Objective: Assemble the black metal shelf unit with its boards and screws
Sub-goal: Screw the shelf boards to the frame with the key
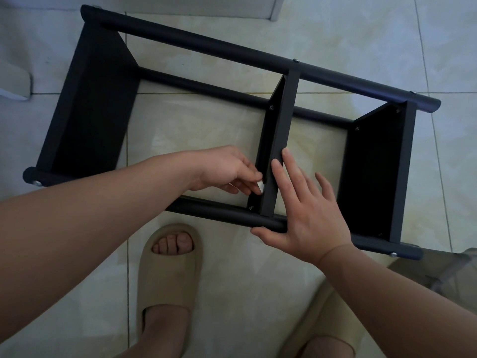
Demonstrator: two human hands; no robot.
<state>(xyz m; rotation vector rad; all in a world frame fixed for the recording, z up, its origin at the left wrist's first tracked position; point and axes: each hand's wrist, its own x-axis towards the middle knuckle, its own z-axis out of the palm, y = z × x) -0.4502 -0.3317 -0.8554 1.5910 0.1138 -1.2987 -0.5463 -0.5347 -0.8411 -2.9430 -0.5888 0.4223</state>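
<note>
Black shelf unit (232,54) lies on its side on the tiled floor (258,293), long tubes running left to right, three dark boards set crosswise between them: left board (90,112), middle board (277,140), right board (371,177). I see the left hand (222,169) reaching in from the left, its grip pinched with thumb and fingers on a small white piece (260,186) held against the left face of the middle board, near that board's near end; I can't tell what the piece is. Right hand (309,220) has an open grip holding nothing: fingers straight, fingertips on the middle board's upper edge, palm over the near tube (219,211), thumb at the tube's near side. A screw head (251,208) shows low on the middle board, just below the left fingers. The left forearm crosses over the near tube and hides part of it; the right hand covers the tube-to-board joint. Around: my two feet in beige slippers, left slipper (167,280) just near of the tube, right slipper (322,332) partly under the right forearm. A pale object (15,83) sits at the far left edge, and crumpled grey material (438,272) near the unit's right end.
</note>
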